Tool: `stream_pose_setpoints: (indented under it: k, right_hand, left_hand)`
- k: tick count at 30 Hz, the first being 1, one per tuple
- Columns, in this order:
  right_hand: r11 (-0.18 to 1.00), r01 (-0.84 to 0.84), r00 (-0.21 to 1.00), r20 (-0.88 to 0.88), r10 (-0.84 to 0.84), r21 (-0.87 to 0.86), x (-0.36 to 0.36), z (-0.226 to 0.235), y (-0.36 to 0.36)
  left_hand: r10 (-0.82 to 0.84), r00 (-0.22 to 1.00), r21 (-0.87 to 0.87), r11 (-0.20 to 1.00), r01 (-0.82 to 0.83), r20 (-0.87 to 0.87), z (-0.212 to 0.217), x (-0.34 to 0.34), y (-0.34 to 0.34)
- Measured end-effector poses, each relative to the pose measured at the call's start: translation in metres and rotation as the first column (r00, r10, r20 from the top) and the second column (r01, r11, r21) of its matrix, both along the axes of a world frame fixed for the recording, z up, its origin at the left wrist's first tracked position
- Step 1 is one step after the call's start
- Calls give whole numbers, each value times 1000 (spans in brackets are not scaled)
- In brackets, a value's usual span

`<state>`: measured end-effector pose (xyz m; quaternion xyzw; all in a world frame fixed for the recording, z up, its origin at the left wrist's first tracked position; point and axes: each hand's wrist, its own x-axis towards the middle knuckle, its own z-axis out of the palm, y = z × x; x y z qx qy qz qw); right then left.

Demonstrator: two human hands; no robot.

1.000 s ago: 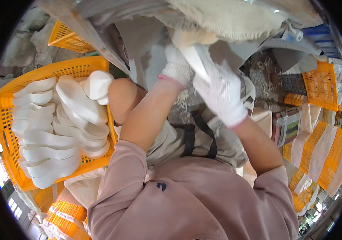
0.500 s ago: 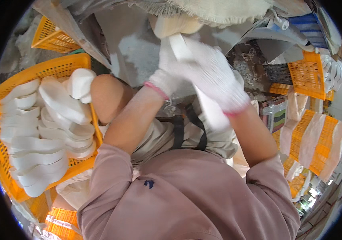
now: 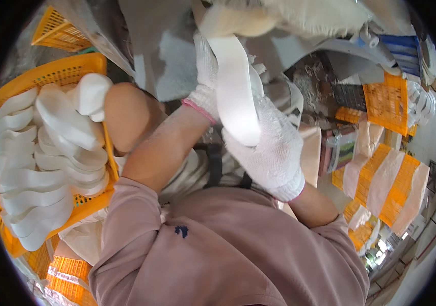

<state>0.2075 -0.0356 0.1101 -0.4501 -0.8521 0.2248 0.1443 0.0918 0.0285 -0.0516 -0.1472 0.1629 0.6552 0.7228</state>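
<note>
Both my hands wear white knit gloves and grip one long white sole-shaped piece (image 3: 235,94). My left hand (image 3: 205,76) holds its upper left edge. My right hand (image 3: 274,150) cups its lower rounded end from the right. The piece's top reaches under a cream fuzzy wheel or pad (image 3: 289,18) at the upper edge. To my left an orange plastic basket (image 3: 39,74) holds several more white sole-shaped pieces (image 3: 49,153), stacked and overlapping.
A second orange basket (image 3: 57,30) stands at the upper left. On the right are orange crates (image 3: 383,99) and stacked orange-and-white pieces (image 3: 381,188). A grey machine body (image 3: 167,56) sits behind my hands. My knee (image 3: 126,115) is beside the basket.
My hands have turned the white piece from slanting to nearly upright and raised its top toward the fuzzy wheel. My right hand slid down to its lower end.
</note>
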Motion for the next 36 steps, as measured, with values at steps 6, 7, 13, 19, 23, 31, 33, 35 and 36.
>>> stream_pose_setpoints:
  k: [6,7,13,19,23,31,33,35,36]
  right_hand:
    - [936,-98,995,1,104,339,-23,-42,65]
    - [965,-75,994,-62,93,253,-19,-41,59]
    - [979,95,971,-233,-51,179,-38,-34,59]
    - [995,81,995,63,-77,-65,-31,-16,45]
    - [995,92,962,257,-96,28,0,-18,11]
    - [986,-148,970,204,129,80,-1,4,18]
    - [957,44,991,137,-4,-286,32,-3,4]
    - [575,232,731,-249,-635,-784,64,-25,-4]
    - [805,168,893,-258,-369,-569,76,-30,-5]
  left_hand:
    - [338,560,407,913,-1,-757,-20,-54,27]
    - [324,676,461,887,26,-662,-22,-59,29]
    - [367,-170,364,930,50,-914,10,-35,6]
    - [152,988,-109,983,-149,27,31,0,-6]
    - [36,999,-86,996,-37,-11,14,-24,16]
    - [-17,1000,-31,999,17,-1,27,-26,10]
    - [81,991,-22,996,-84,-107,28,-5,-16]
    - [196,943,-1,979,-204,-268,30,5,-26]
    - [180,960,-80,976,-200,-212,31,5,-25]
